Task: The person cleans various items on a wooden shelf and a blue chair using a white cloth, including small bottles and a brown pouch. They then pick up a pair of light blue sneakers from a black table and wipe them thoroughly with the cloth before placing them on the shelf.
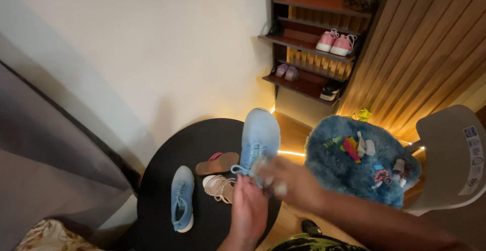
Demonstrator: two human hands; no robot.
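Observation:
A light blue sneaker [259, 134] is held toe-up over a round black table [167, 180]. My left hand [249, 209] grips it from below at the heel end. My right hand [283, 179], blurred by motion, is at the blue laces [242, 170] on top of the shoe, fingers pinched around them. The matching blue sneaker [182, 198] lies flat on the table to the left.
A brown flip-flop [217, 163] and a strappy beige sandal [218, 187] lie on the table. A fluffy blue stool [354, 172] holds small bottles and trinkets. A wooden shoe rack [314, 48] with pink sneakers [335, 42] stands behind. A pale chair [450, 155] is at right.

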